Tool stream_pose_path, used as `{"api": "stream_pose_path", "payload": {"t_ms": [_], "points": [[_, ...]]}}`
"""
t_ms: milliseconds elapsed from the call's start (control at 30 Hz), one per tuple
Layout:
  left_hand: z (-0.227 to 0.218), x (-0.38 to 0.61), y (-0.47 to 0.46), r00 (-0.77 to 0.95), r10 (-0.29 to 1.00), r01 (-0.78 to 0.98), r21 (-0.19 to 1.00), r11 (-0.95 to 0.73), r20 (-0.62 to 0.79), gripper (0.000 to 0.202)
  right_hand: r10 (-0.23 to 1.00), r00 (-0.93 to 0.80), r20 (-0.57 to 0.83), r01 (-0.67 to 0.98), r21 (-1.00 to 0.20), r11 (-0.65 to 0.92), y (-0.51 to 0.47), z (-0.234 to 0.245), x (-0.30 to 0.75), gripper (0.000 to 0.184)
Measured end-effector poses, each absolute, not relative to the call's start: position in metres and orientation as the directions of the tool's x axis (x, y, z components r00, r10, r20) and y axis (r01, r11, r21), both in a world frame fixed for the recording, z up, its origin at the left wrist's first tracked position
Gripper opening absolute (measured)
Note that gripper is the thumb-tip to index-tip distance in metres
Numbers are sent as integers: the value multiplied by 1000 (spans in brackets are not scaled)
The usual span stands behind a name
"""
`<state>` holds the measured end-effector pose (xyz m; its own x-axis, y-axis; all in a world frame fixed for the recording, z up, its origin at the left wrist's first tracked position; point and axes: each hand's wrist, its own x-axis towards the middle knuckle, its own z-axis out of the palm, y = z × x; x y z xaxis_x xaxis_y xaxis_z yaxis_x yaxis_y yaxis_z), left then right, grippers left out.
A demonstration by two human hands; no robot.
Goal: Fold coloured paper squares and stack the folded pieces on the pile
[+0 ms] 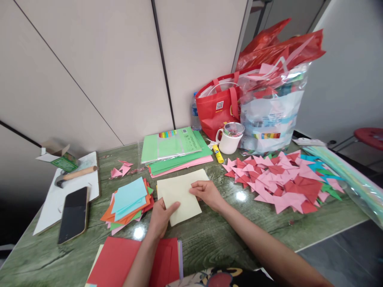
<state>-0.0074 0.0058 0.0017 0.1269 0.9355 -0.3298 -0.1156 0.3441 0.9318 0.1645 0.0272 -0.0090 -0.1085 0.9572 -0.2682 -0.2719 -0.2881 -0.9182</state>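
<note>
Between my two hands is a sheet of cream paper (pixel 179 187), held a little above the green table. My left hand (pixel 163 215) grips its lower left edge, thumb on top. On the right side, my right hand (pixel 207 193) pinches the paper between thumb and fingers. Left of the cream paper lies a stack of small coloured squares (pixel 130 197), light blue on top. Red sheets (pixel 119 259) lie partly under my left forearm, near the front edge.
Folded pink and red paper pieces (pixel 281 179) are heaped at right. Behind stand a white mug (pixel 229 139), a glue stick (pixel 218 154), a red bag (pixel 215 107) and a clear plastic bag (pixel 269 115). Packaged green paper (pixel 170 145), a phone (pixel 74 215) and a hammer-like tool (pixel 77 174) lie leftward.
</note>
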Motion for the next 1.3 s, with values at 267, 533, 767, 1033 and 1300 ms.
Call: {"api": "stream_pose_path", "payload": {"t_ms": [267, 533, 767, 1033, 1300], "points": [[2, -7, 5, 106, 938, -109, 933, 342, -331, 34, 957, -115, -266, -289, -913, -289, 27, -8, 165, 38], [-1, -8, 6, 100, 942, -84, 941, 329, -321, 34, 959, -110, -259, -275, -920, -280, 27, -7, 165, 38], [1, -8, 5, 96, 946, -15, 949, 314, -311, 34, 966, -94, -240, -288, -922, -257, 27, -5, 165, 34], [-2, -9, 5, 111, 943, -29, 947, 318, -314, 34, 967, -85, -239, -305, -918, -254, 28, -8, 166, 34], [1, -7, 5, 115, 929, -131, 922, 365, -351, 36, 968, -77, -239, -294, -922, -252, 28, -10, 165, 36]]}}
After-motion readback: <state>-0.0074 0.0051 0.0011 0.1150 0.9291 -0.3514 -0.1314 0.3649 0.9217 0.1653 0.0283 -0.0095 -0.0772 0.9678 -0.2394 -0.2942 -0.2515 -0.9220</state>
